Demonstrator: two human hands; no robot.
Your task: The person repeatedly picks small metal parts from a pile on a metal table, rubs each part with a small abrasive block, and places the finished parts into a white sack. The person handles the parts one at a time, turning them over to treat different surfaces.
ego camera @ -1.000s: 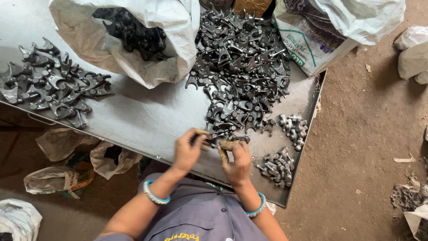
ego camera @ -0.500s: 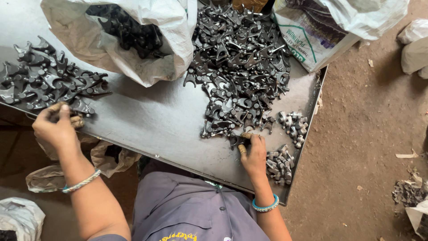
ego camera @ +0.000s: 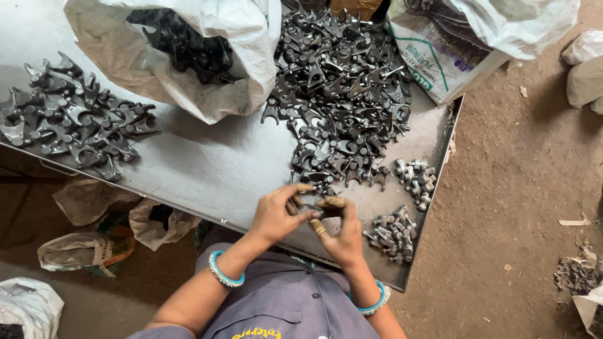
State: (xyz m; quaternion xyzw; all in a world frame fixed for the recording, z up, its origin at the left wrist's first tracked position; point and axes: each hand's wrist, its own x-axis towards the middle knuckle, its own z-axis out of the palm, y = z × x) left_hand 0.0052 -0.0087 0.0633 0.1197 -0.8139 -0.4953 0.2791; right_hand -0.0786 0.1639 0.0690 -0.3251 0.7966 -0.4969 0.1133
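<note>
Over a grey metal table (ego camera: 207, 169), we see the left hand (ego camera: 274, 213) and right hand (ego camera: 342, 233) meet at the near edge, fingers closed together around a small dark metal part (ego camera: 312, 207), though it is largely hidden and its shape is hard to tell; just beyond lies the big heap of dark forked castings (ego camera: 339, 94); a smaller pile (ego camera: 75, 119) sits far left; an open white sack (ego camera: 188, 56) rests between them; two clusters of small silvery pieces (ego camera: 402, 207) lie right of the hands.

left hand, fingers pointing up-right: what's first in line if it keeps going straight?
Likely the small dark part held between left hand and right hand, then the near edge of the big pile. Depth is unclear.
</note>
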